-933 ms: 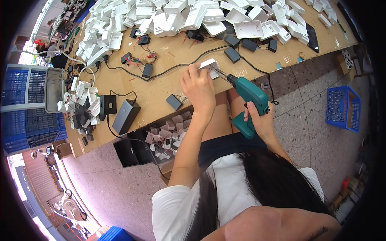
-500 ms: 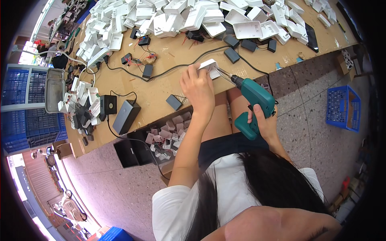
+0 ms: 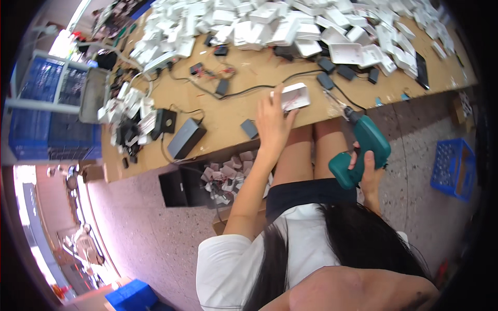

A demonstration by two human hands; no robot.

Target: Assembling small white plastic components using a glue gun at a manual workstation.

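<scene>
Head view: well to the left of the white case (image 3: 298, 95), a jumble of white and black plastic pieces (image 3: 127, 110) is lying on the table (image 3: 228, 111), whose brown top is looking like taped cardboard. Nearer the case, on that same side, a smooth, dark, block-shaped adapter (image 3: 187, 139) is resting at a slant. Just left of the case and nearer the person, a small black box (image 3: 249, 128) is sitting by the table edge. The left hand (image 3: 272, 122) is reaching forward, back upward, pinching the case's left end between thumb and fingers; the case, a shallow rectangular shell, is showing its hollow side above the table. Beyond it, a heap of glossy white shells (image 3: 249, 28) is spreading. To its right, the right hand (image 3: 369, 166) is wrapping its fingers around the grip of a green drill (image 3: 369, 137), whose slim metal bit is pointing toward the table, apart from the case. Farther right, a latticed blue basket (image 3: 452, 168) is standing on the speckled floor (image 3: 407, 181).
</scene>
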